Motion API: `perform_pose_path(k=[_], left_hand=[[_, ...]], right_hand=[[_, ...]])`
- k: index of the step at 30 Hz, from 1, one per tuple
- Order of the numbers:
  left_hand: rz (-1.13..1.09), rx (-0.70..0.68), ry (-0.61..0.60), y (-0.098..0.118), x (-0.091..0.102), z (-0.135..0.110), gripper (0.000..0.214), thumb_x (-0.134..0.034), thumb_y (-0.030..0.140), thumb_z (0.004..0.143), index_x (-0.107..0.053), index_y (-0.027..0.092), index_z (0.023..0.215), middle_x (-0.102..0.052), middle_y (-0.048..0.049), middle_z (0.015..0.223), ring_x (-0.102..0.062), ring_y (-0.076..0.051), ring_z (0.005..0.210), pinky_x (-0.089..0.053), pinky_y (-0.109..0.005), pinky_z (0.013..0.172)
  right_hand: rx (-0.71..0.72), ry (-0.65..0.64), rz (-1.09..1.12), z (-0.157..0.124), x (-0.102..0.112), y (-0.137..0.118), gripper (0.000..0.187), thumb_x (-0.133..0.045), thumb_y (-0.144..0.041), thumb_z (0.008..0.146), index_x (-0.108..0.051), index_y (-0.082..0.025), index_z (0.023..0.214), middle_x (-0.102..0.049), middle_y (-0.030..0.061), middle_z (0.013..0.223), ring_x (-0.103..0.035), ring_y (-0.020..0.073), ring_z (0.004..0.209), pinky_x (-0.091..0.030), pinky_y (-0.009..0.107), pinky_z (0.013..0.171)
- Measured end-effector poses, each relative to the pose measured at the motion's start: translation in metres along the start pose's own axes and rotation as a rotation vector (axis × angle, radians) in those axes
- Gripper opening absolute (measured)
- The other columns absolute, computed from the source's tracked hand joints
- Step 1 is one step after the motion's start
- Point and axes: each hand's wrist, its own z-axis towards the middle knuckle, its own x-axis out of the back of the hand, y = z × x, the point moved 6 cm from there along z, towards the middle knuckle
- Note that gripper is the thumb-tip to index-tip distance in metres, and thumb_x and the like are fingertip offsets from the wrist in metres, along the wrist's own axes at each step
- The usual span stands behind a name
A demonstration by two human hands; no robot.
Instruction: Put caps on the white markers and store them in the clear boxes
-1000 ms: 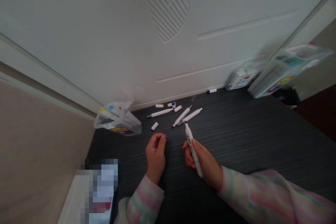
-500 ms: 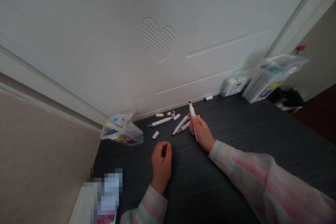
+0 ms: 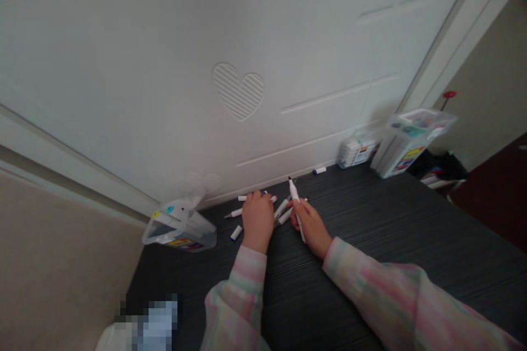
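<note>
My right hand (image 3: 309, 225) is closed around an uncapped white marker (image 3: 295, 196), its dark tip pointing up and away. My left hand (image 3: 257, 219) reaches forward over the loose white markers (image 3: 282, 209) and caps scattered on the dark floor (image 3: 370, 230) by the door; its fingers curl down onto them, and I cannot see what they touch. A loose white cap (image 3: 236, 233) lies just left of that hand. Another marker (image 3: 233, 213) lies beyond it.
A clear plastic marker box (image 3: 179, 227) lies tipped at the left. Two more marker boxes (image 3: 407, 145) (image 3: 356, 151) stand at the right by the white door (image 3: 239, 88). A blue-capped piece (image 3: 319, 170) lies near the door's foot. A blurred patch sits at bottom left.
My left hand has moved forward from near my body onto the scattered markers. My right hand has kept hold of the marker and drawn back slightly. The view has tilted upward.
</note>
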Motion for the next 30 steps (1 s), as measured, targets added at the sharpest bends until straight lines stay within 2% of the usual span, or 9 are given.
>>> perform_pose_path(k=[5, 9, 19, 23, 27, 30], left_hand=[[0.071, 0.028, -0.068, -0.003, -0.010, 0.005, 0.027, -0.040, 0.017, 0.084, -0.067, 0.013, 0.084, -0.062, -0.0138, 0.086, -0.056, -0.026, 0.087, -0.041, -0.035, 0.073], [0.076, 0.041, -0.111, -0.004, -0.013, 0.006, 0.025, -0.042, 0.019, 0.084, -0.067, 0.015, 0.083, -0.063, -0.0120, 0.088, -0.056, -0.024, 0.089, -0.040, -0.032, 0.075], [-0.101, 0.096, -0.122, -0.007, -0.018, 0.005, 0.023, -0.042, 0.013, 0.081, -0.064, 0.012, 0.081, -0.063, -0.0149, 0.089, -0.057, -0.025, 0.091, -0.040, -0.034, 0.078], [-0.274, 0.119, -0.082, -0.008, -0.008, 0.006, 0.018, -0.047, 0.017, 0.079, -0.064, 0.012, 0.081, -0.063, -0.0142, 0.088, -0.057, -0.026, 0.089, -0.039, -0.036, 0.080], [-0.508, 0.172, -0.007, -0.020, 0.014, 0.009, 0.012, -0.054, 0.019, 0.074, -0.064, 0.014, 0.079, -0.062, -0.0111, 0.088, -0.055, -0.024, 0.089, -0.038, -0.037, 0.083], [-0.744, 0.206, 0.024, -0.031, 0.031, 0.008, 0.014, -0.058, 0.024, 0.072, -0.063, 0.014, 0.081, -0.063, -0.0080, 0.085, -0.056, -0.020, 0.081, -0.040, -0.034, 0.079]], right_hand=[[-0.011, -0.004, -0.003, 0.001, 0.000, 0.003, 0.040, -0.048, -0.055, 0.076, -0.055, -0.016, 0.074, -0.041, -0.0065, 0.045, -0.035, 0.0082, 0.040, -0.027, 0.021, 0.039], [-0.020, 0.006, -0.005, -0.001, 0.000, 0.000, 0.039, -0.048, -0.055, 0.076, -0.055, -0.016, 0.073, -0.041, -0.0065, 0.045, -0.035, 0.0080, 0.040, -0.027, 0.022, 0.039], [-0.025, 0.006, -0.019, -0.001, 0.001, -0.002, 0.038, -0.048, -0.054, 0.077, -0.054, -0.016, 0.073, -0.041, -0.0063, 0.043, -0.035, 0.0078, 0.039, -0.027, 0.022, 0.040], [-0.025, 0.001, -0.010, -0.001, 0.001, -0.002, 0.039, -0.048, -0.055, 0.076, -0.054, -0.017, 0.073, -0.041, -0.0063, 0.044, -0.035, 0.0077, 0.039, -0.027, 0.022, 0.040], [-0.022, 0.000, -0.010, -0.002, 0.001, -0.002, 0.040, -0.049, -0.055, 0.076, -0.055, -0.016, 0.074, -0.041, -0.0062, 0.044, -0.035, 0.0076, 0.039, -0.027, 0.022, 0.040], [-0.026, -0.001, -0.020, -0.002, 0.001, -0.001, 0.041, -0.049, -0.057, 0.076, -0.056, -0.016, 0.076, -0.041, -0.0059, 0.045, -0.036, 0.0076, 0.040, -0.027, 0.022, 0.040]])
